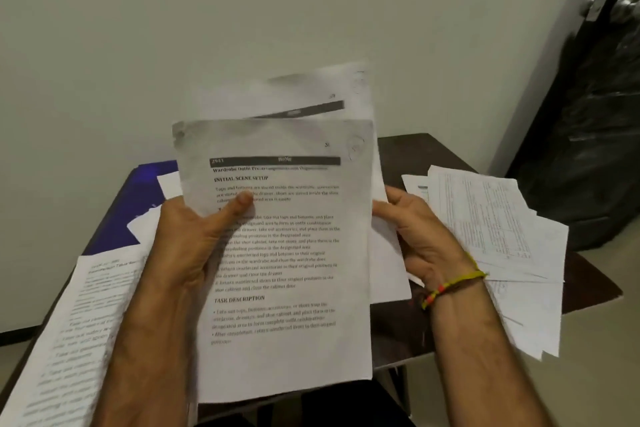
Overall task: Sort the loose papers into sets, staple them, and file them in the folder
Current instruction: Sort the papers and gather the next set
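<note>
Home room, plain wall (pixel 173 28), knobbed door (pixel 606 80), small table (pixel 433 149)

- Matt white paper, printed in black and greyed with toner smudges along its top: the front sheet (pixel 287 253), gripped by the left hand (pixel 187 253).
- The same thin, matt paper in the sheet behind (pixel 311 94), pinched by the right hand (pixel 419 236).
- At 3 o'clock, a fanned pile of papers (pixel 491 229), matt and lightly creased.
- Dark table (pixel 408 149), apparently wood, with a dull sheen.
- At 9 o'clock, a glossy blue folder (pixel 145 191), seemingly plastic.
- At 2 o'clock, a shiny metal door knob (pixel 627 5).
- Woven thread bracelet (pixel 450 286) on the right wrist.
- Smooth, matt painted wall (pixel 173 28).
</note>
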